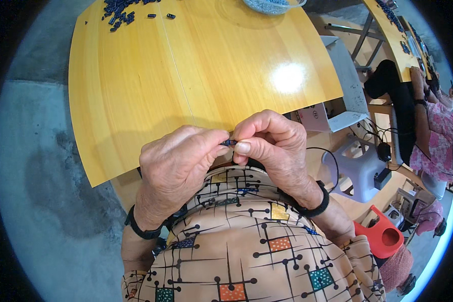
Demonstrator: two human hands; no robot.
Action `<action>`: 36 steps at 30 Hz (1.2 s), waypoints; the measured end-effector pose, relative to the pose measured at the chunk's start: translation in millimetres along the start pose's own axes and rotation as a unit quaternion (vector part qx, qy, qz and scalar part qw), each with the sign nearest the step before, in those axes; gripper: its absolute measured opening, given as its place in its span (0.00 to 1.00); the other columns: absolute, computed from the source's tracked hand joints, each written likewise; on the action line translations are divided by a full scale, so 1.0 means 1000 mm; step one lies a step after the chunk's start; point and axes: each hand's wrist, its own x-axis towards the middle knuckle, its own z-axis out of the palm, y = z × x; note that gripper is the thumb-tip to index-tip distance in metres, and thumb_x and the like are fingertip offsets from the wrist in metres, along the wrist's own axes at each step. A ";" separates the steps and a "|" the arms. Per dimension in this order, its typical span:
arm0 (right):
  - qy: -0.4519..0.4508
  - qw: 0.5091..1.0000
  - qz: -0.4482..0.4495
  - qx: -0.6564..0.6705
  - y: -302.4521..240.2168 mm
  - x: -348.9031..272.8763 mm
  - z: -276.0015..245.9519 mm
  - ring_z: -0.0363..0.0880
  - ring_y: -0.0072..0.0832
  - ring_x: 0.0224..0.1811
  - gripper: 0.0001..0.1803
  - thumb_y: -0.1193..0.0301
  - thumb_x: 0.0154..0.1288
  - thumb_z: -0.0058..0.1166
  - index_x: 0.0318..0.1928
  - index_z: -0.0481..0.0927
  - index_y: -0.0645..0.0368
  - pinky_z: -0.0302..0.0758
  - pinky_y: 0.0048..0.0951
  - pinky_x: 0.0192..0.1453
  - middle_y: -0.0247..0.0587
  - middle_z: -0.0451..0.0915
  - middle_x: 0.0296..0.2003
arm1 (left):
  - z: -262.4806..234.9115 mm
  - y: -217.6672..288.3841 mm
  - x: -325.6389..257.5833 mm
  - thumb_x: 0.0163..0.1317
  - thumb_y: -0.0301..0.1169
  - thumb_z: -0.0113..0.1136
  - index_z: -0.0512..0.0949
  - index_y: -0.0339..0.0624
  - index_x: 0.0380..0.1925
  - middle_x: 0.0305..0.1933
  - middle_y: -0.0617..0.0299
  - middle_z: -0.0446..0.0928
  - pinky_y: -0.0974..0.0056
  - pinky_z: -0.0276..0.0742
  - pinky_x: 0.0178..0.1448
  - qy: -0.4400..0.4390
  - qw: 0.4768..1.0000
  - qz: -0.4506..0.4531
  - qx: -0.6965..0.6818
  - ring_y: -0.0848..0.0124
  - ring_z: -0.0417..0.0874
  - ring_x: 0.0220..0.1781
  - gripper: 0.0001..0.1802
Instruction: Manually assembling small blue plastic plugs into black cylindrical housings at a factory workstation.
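Patterned shirt (246, 234) up front, fiddly work just past it

So that shirt's beige with black lines and coloured patches, and it fills the bottom of the view. Beyond it sits a big yellow wood-look table (136, 95), easily the largest thing around. Off to the right, past the table's corner, there's a pale lilac stool (366, 173) on the floor. Clear bowl (268, 11) of small bluish bits at the far edge, partly cut off by the top of the view.

Hands next: left hand (173, 166) and right hand (276, 142) meet by the table's near edge, fingertips nearly touching, both in a tight pinch. Far left there's a heap of dark blue pieces (119, 9), a couple of loose ones (151, 16) just beside it. Smallest is the dark blue piece (228, 143) both hands are gripping, one end each, well apart from the heap.

Progress-wise I'd guess this one's mid-handling, since both hands are on it. Fingers hide most of it and the heap's far off, so tbh can't tell if those are done or still waiting
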 end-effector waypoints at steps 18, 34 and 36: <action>-0.003 0.999 0.039 -0.001 0.006 -0.004 -0.003 0.78 0.16 0.28 0.05 0.78 0.58 0.61 0.34 0.79 0.65 0.78 0.17 0.33 0.35 0.80 0.26 | -0.002 0.005 -0.004 0.50 0.22 0.65 0.80 0.35 0.33 0.26 0.55 0.78 0.67 0.74 0.28 -0.051 0.998 -0.029 -0.004 0.65 0.81 0.26 0.08; -0.068 0.979 0.148 0.119 0.010 -0.004 -0.011 0.79 0.20 0.26 0.06 0.81 0.58 0.59 0.36 0.77 0.65 0.78 0.20 0.32 0.38 0.80 0.26 | -0.005 0.004 -0.011 0.49 0.22 0.66 0.80 0.39 0.30 0.24 0.57 0.77 0.67 0.72 0.26 -0.081 0.994 -0.049 -0.049 0.66 0.80 0.23 0.07; -0.083 0.970 0.180 0.143 0.012 -0.004 -0.013 0.80 0.22 0.25 0.07 0.81 0.57 0.60 0.36 0.78 0.64 0.79 0.22 0.31 0.39 0.80 0.26 | -0.006 0.005 -0.011 0.49 0.23 0.66 0.80 0.39 0.30 0.23 0.57 0.77 0.67 0.72 0.25 -0.082 0.994 -0.045 -0.053 0.65 0.79 0.22 0.07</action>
